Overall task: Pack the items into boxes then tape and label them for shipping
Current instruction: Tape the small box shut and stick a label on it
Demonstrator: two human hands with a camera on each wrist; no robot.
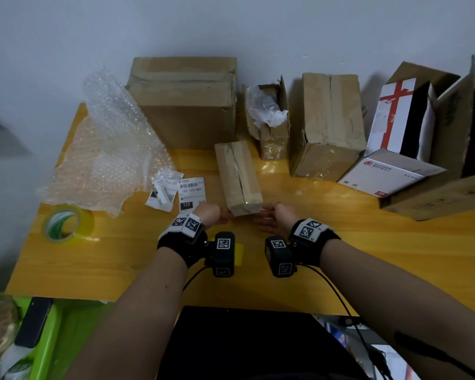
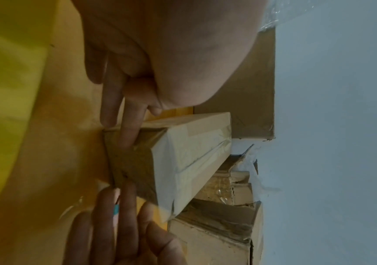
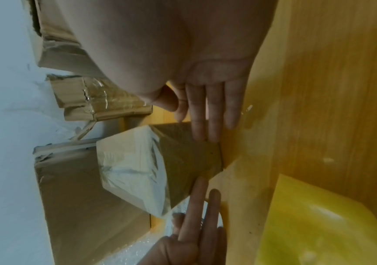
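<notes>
A small long cardboard box (image 1: 237, 176), sealed with clear tape along its top, lies on the yellow wooden table (image 1: 121, 264) with one end toward me. My left hand (image 1: 214, 215) is at that end's left corner and my right hand (image 1: 270, 218) at its right corner. In the left wrist view, the left hand's straight fingers (image 2: 126, 129) touch the end face of the box (image 2: 182, 161). In the right wrist view, the right hand's straight fingers (image 3: 205, 116) lie against the box (image 3: 137, 170) at its lower edge. Neither hand curls round anything.
A tape roll (image 1: 66, 223) sits at the left, shipping labels (image 1: 191, 193) and bubble wrap (image 1: 110, 149) beside the box. Along the wall stand a large box (image 1: 187, 102), a torn open box (image 1: 269, 119), another box (image 1: 327, 127) and a white box (image 1: 395, 133). A yellow object (image 1: 239, 253) lies under my left wrist.
</notes>
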